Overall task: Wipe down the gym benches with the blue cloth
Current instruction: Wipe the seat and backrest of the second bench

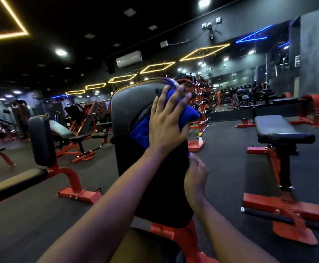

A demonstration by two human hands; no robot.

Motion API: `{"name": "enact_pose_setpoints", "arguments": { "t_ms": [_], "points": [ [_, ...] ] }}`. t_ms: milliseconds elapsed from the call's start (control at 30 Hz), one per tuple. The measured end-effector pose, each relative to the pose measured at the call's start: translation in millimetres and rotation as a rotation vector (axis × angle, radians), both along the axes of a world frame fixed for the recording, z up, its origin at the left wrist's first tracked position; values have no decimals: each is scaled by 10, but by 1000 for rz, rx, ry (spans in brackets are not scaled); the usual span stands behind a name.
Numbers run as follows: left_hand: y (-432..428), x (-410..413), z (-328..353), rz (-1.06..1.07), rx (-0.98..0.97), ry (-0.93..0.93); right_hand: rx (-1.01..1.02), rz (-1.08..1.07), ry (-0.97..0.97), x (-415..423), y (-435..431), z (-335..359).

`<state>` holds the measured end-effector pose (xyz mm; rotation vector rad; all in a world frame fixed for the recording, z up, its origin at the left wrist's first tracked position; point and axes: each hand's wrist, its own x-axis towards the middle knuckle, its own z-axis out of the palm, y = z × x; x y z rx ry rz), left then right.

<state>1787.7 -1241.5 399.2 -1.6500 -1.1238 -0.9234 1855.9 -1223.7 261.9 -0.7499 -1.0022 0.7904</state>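
Nearest, a red steel frame (174,232) carries the bench's backrest (132,103), a long black padded slab with rounded corners. It stands steeply, its long axis running up and away. The right hand (195,171) grips the backrest's right edge about midway up, fingers curled round it. Higher, near the top right corner, the left hand (166,122) lies flat with fingers spread, pressing the cloth (141,130) to the pad. The cloth is blue, soft and bunched; it lies slantwise, low left to high right, its right end past the pad's edge. Beyond, a flat bench (280,130) stands to the right, and a dumbbell rack (200,99) stands by the mirrored wall.
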Motion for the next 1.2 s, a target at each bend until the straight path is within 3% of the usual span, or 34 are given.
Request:
{"name": "enact_pose_setpoints", "arguments": {
  "t_ms": [200, 267, 333, 400, 600, 700, 800, 867, 900, 1000, 1067, 1133, 1200],
  "points": [
    [45, -150, 734, 3, -105, 552, -60, 38, -56, 62, -10, 48],
    [65, -94, 1071, 27, -190, 472, -77, 71, -91, 103, -42, 116],
    [96, -9, 1385, 127, -271, 197, -52, 83, -97, 145, -93, 294],
    [130, 39, 1552, 292, -352, 84, -20, 102, -44, 133, -70, 536],
    [149, 292, 1203, 291, -383, 619, 0, 50, -137, -2, 146, 831],
    [186, 218, 1428, 269, -569, 429, 20, -33, -167, 21, 118, 801],
    [207, -31, 1713, 207, -640, -15, 21, -50, -159, -4, 85, 807],
    [223, -56, 1746, 196, -664, -183, 26, -43, -172, -12, 104, 804],
    [209, 32, 1719, 256, -644, -140, 29, -43, -170, -16, 121, 796],
    [170, 343, 1431, 413, -540, 273, 14, -52, -182, -9, 102, 803],
    [130, 424, 1261, 383, -527, 494, 3, -56, -189, 20, 73, 817],
    [78, 340, 1299, 290, -595, 406, 5, -52, -180, 32, 53, 833],
    [67, 109, 1463, 137, -664, 115, -8, -69, -167, 21, 43, 836]
  ]
}}
